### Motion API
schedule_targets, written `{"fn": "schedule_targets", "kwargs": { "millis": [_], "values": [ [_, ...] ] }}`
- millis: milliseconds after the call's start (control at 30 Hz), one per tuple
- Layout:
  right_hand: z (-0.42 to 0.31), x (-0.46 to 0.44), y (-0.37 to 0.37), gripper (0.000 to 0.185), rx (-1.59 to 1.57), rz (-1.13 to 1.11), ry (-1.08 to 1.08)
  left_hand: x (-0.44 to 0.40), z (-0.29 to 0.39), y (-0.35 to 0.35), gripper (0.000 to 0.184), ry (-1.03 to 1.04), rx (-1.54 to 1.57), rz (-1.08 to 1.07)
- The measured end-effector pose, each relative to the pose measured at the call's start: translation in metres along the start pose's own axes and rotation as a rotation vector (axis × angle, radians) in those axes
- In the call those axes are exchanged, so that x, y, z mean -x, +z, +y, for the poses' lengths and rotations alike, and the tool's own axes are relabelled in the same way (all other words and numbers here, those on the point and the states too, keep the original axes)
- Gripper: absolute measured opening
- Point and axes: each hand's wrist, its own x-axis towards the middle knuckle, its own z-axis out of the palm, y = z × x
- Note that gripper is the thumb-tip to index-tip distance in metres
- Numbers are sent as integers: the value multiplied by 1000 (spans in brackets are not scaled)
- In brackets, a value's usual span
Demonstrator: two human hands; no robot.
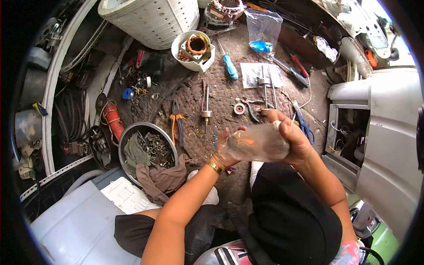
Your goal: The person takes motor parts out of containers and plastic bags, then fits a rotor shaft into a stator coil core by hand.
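Above my lap, both hands are around a translucent plastic container [258,143], tilted on its side. An orange patch shows through its wall; I cannot tell whether it is contents or fingers behind. My right hand [298,143] grips the right end, fingers over the top. My left hand [223,152], with a gold watch band at the wrist, holds the left end, its fingers partly hidden. On the mat beyond lie orange-handled pliers [177,119], a shaft with a round collar [206,114], a small ring [239,108] and dark-handled pliers [252,112].
A metal bowl of screws and bolts [159,148] with cloths stands at left. Beyond are a white housing with a copper winding [194,51], a blue screwdriver [229,66] and a perforated white drum [150,22]. Blue-handled scissors [304,126] lie right, near a white metal cabinet [393,128].
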Motion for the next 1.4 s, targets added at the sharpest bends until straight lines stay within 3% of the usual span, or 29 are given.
{"fn": "schedule_targets", "kwargs": {
  "millis": [67,133,167,300,400,500,567,633,733,767,800,833,867,900,933,967,1000,1133,1167,1267,1333,1400],
  "values": [
    [3,-1,-9,35,176,-113,10,-8,7,8,64,60,-63,-126],
    [-7,5,-18,37,345,-252,66,-10,10,13,59,114,-221,-67],
    [-17,8,-18,39,354,-130,-24,-11,10,13,59,123,-287,-31],
    [-26,15,-4,46,176,-245,95,-22,1,27,54,158,-189,-49],
    [-16,23,-13,45,115,-190,-32,-25,0,28,48,179,-179,-16],
    [-37,41,-19,52,238,132,-593,-16,3,16,43,124,-240,137],
    [-90,36,-47,56,455,240,-809,-5,7,18,41,121,-289,89],
    [-152,15,-103,43,908,516,-884,-3,15,22,39,179,-374,10],
    [-172,-8,-146,45,2209,1147,-954,6,24,20,41,243,-409,70],
    [-159,-12,-151,52,2369,1289,-1046,4,28,19,44,268,-415,120],
    [-141,-15,-138,54,2275,1248,-1116,2,32,18,47,290,-423,172],
    [-117,-20,-117,54,2131,958,-1281,-2,36,15,48,342,-479,213],
    [-94,-24,-100,51,2198,591,-1168,-5,37,16,48,409,-562,237],
    [-53,-31,-107,42,1942,377,-1063,-9,38,18,48,471,-648,258],
    [-22,-30,-71,33,1826,182,-795,-11,38,20,48,534,-733,277],
    [0,-35,-65,30,1764,45,-680,-10,38,28,49,559,-836,289],
    [19,-39,-65,32,1668,-10,-599,-10,36,30,49,581,-870,282],
    [53,-46,-62,42,1984,-72,-582,-9,29,41,45,683,-921,289],
    [57,-47,-62,41,1921,-100,-577,-9,30,42,45,695,-971,296],
    [55,-49,-67,36,1583,-155,-480,-7,33,39,45,700,-996,284],
    [55,-52,-76,27,986,-120,-267,-8,36,39,45,681,-977,261],
    [46,-52,-80,27,583,-87,-171,-6,37,39,45,650,-1006,276]
  ]
}}
